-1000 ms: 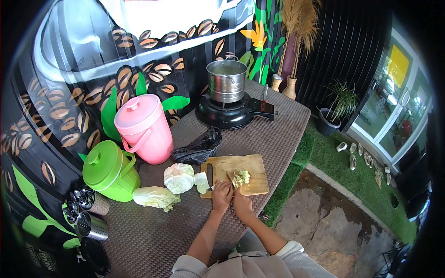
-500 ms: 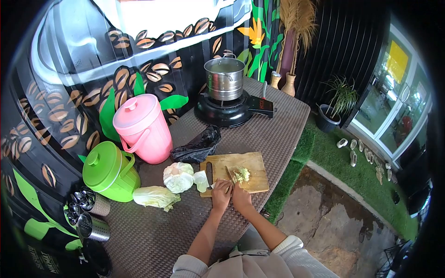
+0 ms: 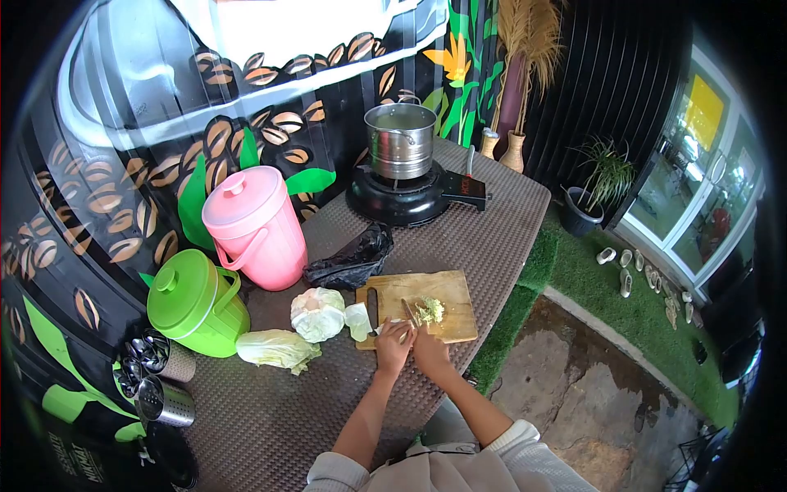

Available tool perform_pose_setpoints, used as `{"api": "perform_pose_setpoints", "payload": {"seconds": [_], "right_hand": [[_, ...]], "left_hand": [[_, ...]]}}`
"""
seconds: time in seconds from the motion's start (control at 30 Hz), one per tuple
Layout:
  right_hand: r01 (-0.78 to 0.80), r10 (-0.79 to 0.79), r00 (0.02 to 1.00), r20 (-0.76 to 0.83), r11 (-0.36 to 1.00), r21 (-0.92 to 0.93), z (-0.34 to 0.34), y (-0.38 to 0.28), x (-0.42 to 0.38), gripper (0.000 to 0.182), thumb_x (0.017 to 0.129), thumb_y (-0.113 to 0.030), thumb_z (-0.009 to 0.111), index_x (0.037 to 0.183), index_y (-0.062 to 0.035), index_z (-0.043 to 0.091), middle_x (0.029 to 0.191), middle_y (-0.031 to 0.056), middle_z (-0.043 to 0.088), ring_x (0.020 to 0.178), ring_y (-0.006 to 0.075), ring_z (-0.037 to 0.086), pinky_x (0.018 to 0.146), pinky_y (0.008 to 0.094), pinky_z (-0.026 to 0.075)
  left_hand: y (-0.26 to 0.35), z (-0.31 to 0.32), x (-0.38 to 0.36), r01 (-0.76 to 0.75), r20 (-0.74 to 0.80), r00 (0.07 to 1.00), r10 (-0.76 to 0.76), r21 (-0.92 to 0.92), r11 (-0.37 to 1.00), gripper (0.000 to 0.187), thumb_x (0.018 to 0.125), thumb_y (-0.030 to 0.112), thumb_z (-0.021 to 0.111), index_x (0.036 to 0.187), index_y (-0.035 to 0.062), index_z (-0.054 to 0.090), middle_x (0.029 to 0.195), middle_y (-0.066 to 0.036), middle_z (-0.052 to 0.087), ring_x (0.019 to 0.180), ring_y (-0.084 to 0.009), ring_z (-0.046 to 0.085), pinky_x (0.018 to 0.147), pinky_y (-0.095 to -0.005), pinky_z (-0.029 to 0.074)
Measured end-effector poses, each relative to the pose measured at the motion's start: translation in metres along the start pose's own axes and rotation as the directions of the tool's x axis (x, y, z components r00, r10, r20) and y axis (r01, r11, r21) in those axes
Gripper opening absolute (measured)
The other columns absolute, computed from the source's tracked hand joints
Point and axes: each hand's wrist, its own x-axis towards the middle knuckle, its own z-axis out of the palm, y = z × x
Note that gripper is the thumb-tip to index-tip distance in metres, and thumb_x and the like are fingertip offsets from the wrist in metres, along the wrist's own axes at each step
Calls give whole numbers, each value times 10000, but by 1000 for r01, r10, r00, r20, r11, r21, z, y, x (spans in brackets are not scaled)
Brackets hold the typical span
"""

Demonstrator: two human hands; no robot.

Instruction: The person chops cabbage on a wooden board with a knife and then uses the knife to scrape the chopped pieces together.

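Curling round a knife (image 3: 408,311), the right grip (image 3: 430,351) is beside the bent left grip (image 3: 394,348), whose hold is unclear; brown surface (image 3: 279,410) below, stove (image 3: 397,205) and painted wall (image 3: 270,127) beyond.

Left hand (image 3: 395,348) and right hand (image 3: 429,349) sit close together, arms (image 3: 366,420) reaching forward.

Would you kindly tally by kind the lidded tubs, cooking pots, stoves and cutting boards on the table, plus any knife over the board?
Lidded tubs: 2, pink tub and green tub
Cooking pot: 1
Stove: 1
Cutting board: 1
Knife: 1
Total: 6
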Motion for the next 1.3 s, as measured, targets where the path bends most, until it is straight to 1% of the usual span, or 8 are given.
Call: {"api": "perform_pose_setpoints", "payload": {"seconds": [0.07,0.4,0.47,0.6,0.77,0.9,1.07,1.3], "right_hand": [[11,-15,991,-135,999,-32,16,6,-9,210,939,-207,488,1011,-16,440,722,219,659,703,378,685,597,458,565],[73,-73,997,-3,996,-51,2,5,-4,277,911,-176,524,1086,19,432,785,239,661,719,396,679,594,458,566],[14,-20,990,-137,999,-47,18,4,-10,260,909,-175,529,1059,17,438,769,229,660,714,388,681,573,439,564],[41,-52,984,-171,997,-64,19,1,2,194,938,-199,480,989,-13,458,705,183,669,672,340,693,558,409,567],[41,-43,998,-51,999,-35,-4,-5,-6,206,911,-177,519,996,-7,440,762,229,660,697,375,685,558,448,561],[-10,10,993,-114,1000,2,12,-4,-8,217,912,-169,514,1007,7,428,770,239,659,714,389,683,594,460,563],[75,-76,997,-15,996,-41,0,2,5,234,902,-155,526,1029,14,425,771,242,658,725,392,682,609,472,563],[13,-15,994,-112,1000,-18,8,-2,-8,256,905,-161,525,1043,29,421,769,246,653,729,422,670,641,492,553]], "left_hand": [[-5,4,-2,-4,-18,1000,4,-9,1000,109,787,59,677,874,-2,702,922,-110,701,888,-276,642,1036,-446,406],[1,-1,0,-30,-13,999,30,15,999,104,787,53,676,860,-18,697,919,-111,701,884,-262,644,1049,-444,399],[-1,0,-1,-15,-25,1000,15,9,1000,103,786,52,679,864,-11,700,915,-116,699,889,-265,641,1050,-447,399],[-1,-1,-2,-40,-27,999,41,14,999,115,784,52,680,879,-10,703,923,-126,697,899,-269,638,1054,-451,395],[4,-4,0,1,19,1000,0,-14,1000,119,789,41,669,885,-21,701,937,-130,696,906,-276,636,1057,-450,392],[-1,1,0,-5,-31,1000,4,-20,1000,114,786,48,676,883,-5,705,929,-123,696,909,-272,635,1059,-452,390],[3,-3,0,-9,-3,1000,9,1,1000,108,792,55,672,868,-14,705,930,-121,698,908,-271,636,1062,-443,390],[-4,3,-1,-15,-40,999,16,21,1000,111,779,70,690,862,-1,709,915,-110,698,918,-263,635,1065,-443,390]]}}
